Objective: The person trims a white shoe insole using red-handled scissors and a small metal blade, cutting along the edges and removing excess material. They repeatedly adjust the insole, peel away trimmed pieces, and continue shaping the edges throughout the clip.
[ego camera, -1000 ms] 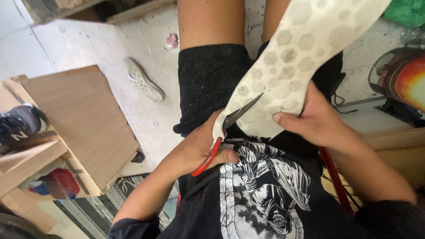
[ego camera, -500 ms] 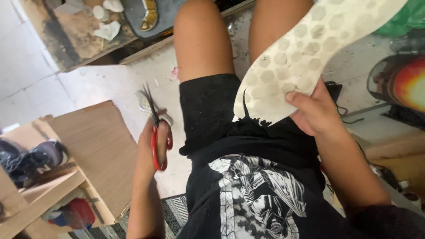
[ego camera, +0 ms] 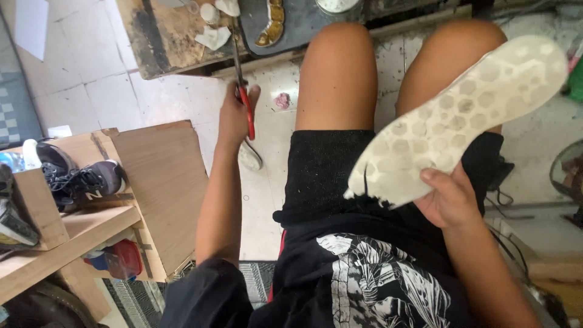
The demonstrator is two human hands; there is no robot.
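Left hand: the left hand (ego camera: 234, 115) is stretched out ahead over the pale tiled floor (ego camera: 79, 79), fingers closed around the red handles of a pair of steel-bladed scissors (ego camera: 243, 79).
Scissors: blades point away from the person, their tips reaching the edge of the low, worn wooden workboard (ego camera: 164, 42) — whether the tips touch it cannot be told.
Right hand: the right hand (ego camera: 449, 197) grips the near end of a flat, off-white rubber shoe sole with a honeycomb pattern (ego camera: 461, 118), thumb on its face.
Sole: held tilted over the right thigh, its far end raised toward the upper right; the near edge looks ragged, just above the black shorts (ego camera: 340, 176).
Workboard: small pale scraps lie on it, beside a dark tray (ego camera: 285, 24) with a yellowish curved piece.
Left side: a wooden shelf unit (ego camera: 79, 225) carries dark sneakers (ego camera: 79, 176) — well apart from both hands.
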